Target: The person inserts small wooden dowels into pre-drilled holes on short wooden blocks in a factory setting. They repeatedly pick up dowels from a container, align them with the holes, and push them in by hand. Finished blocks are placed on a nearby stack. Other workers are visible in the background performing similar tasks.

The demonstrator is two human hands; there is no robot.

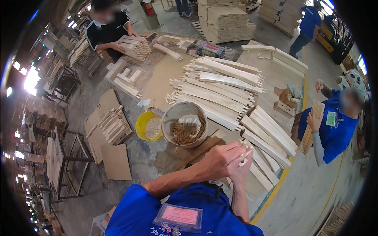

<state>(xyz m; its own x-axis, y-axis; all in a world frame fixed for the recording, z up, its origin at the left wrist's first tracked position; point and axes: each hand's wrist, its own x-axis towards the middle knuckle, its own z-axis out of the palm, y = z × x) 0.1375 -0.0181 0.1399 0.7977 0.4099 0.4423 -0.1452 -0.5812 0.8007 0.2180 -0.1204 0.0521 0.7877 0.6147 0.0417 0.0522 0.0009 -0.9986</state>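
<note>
My left hand and my right hand are raised close together in front of my chest, above the worktable. Both are closed around one pale wooden piece, which sticks out between the fingers; its exact shape is hidden by the hands. Just left of my hands stands a grey bucket holding short wooden dowels. Rows of pale curved wooden slats with tenon ends lie across the table behind and to the right of my hands.
A yellow bucket stands left of the grey one. A person in blue at the right holds wooden sticks. A person in black at the far end handles a bundle of sticks. Stacked lumber pallets stand behind; a yellow floor line runs by the table.
</note>
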